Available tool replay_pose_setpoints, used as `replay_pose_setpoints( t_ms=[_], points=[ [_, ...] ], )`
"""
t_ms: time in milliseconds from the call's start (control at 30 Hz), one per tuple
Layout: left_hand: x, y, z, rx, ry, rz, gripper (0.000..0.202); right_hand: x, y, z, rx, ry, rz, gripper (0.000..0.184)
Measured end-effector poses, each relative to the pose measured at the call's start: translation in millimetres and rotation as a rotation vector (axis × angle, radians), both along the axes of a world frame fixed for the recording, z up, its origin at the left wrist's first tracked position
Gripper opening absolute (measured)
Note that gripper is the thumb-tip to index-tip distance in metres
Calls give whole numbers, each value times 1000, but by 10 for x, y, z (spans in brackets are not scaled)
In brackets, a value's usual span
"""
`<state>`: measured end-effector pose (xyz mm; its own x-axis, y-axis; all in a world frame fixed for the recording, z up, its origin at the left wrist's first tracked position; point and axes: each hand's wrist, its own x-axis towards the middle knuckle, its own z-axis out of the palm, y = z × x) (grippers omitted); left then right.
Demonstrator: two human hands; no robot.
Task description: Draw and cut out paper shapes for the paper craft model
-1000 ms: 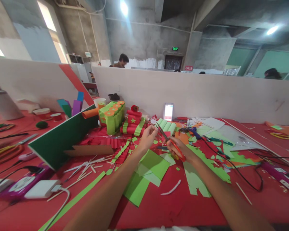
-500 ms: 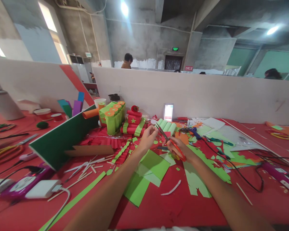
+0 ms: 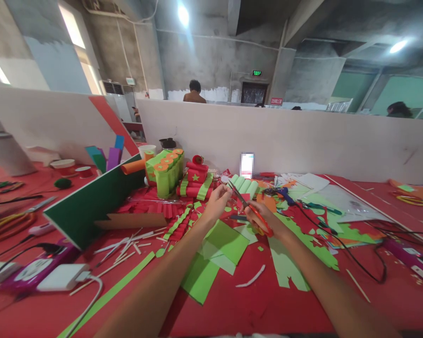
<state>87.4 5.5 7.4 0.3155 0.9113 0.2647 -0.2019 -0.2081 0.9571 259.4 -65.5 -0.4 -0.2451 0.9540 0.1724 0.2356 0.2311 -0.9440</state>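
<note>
One right grip (image 3: 268, 216) clasps red-handled scissors (image 3: 259, 218), blades angled toward left grip (image 3: 217, 200). Left grip pinched beside blade tips; can't tell on what. Green paper sheets (image 3: 227, 241) on red bench (image 3: 282, 317), below both grips.

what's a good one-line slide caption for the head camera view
Above a red table strewn with green paper, the right hand holds red-handled scissors, their blades near the left hand.
</note>
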Motion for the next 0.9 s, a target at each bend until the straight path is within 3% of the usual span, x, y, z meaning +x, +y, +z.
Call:
replay_pose_setpoints(
  t_ms=[200, 900],
  points=[
    [2, 1, -18, 18, 8, -51, 25, -5, 2, 3, 7, -5, -6, 46],
    [2, 30, -15, 45, -27, -20, 22, 41, 16, -2, -1, -52, 2, 45]
  ],
)
